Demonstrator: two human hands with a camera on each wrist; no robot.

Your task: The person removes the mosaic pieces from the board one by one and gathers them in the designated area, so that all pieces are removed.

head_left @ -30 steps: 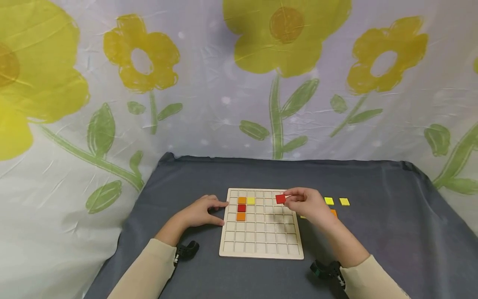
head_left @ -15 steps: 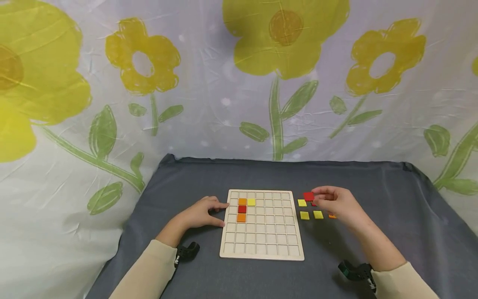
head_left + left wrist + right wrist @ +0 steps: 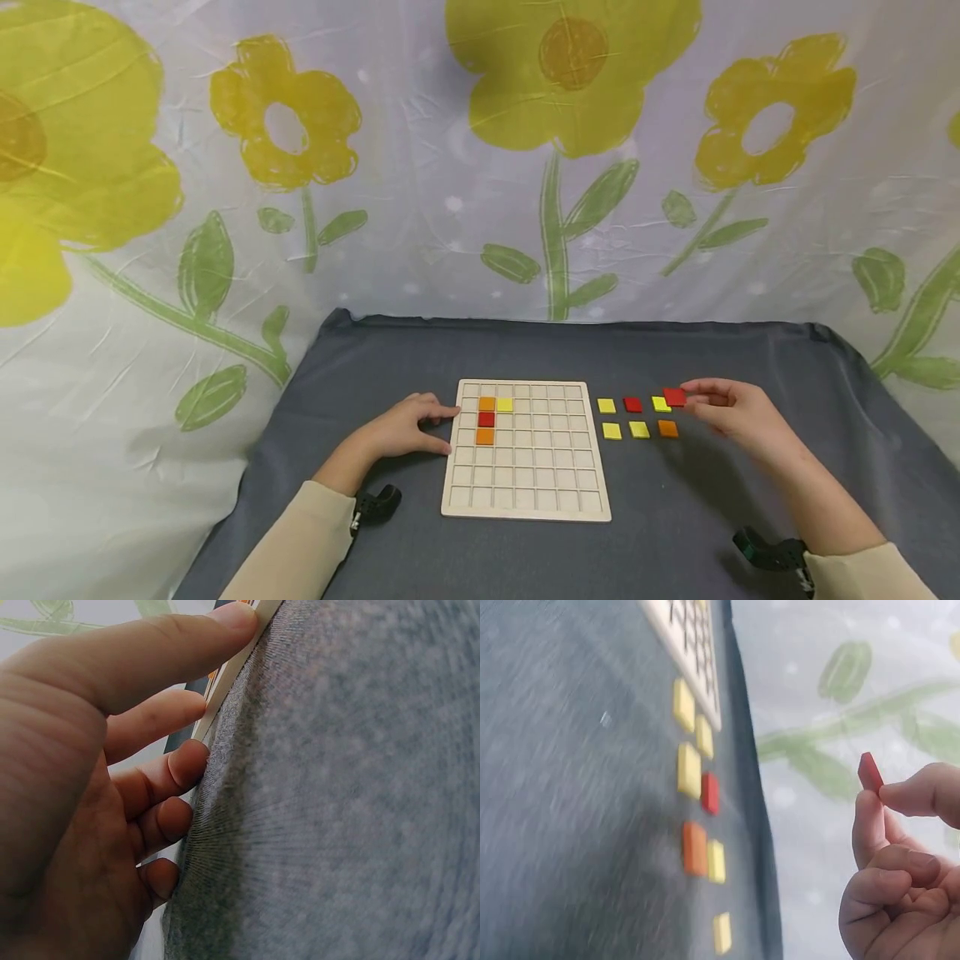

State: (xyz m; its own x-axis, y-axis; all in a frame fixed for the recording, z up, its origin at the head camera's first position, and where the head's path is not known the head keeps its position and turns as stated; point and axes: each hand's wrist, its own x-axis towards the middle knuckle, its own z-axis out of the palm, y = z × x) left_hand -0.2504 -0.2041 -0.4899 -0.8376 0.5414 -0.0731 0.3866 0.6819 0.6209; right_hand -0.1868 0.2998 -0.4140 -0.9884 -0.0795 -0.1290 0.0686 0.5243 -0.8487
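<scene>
My right hand (image 3: 738, 412) pinches a red square tile (image 3: 675, 397) between thumb and fingertips, right of the wooden grid board (image 3: 536, 479). In the head view that tile overlaps a loose yellow tile (image 3: 659, 405); the right wrist view shows it raised above the table, edge-on (image 3: 869, 773). At the board's left edge, my left hand (image 3: 405, 427) touches the rim with thumb and forefinger, its remaining fingers loosely bent. Near the board's upper left lie a yellow tile (image 3: 504, 405), a red tile (image 3: 486, 419) and two orange tiles (image 3: 485, 436) in the squares.
Loose tiles lie in two rows beside the board's right edge, among them a red tile (image 3: 632, 405), an orange tile (image 3: 667, 429) and a yellow tile (image 3: 611, 432). Another yellow tile (image 3: 721, 934) shows in the right wrist view. A dark grey cloth (image 3: 420, 350) covers the table.
My right hand has carried the red tile rightward from over the board's upper right, past the loose tiles, uncovering several of them. The left hand stays at the board's edge.
</scene>
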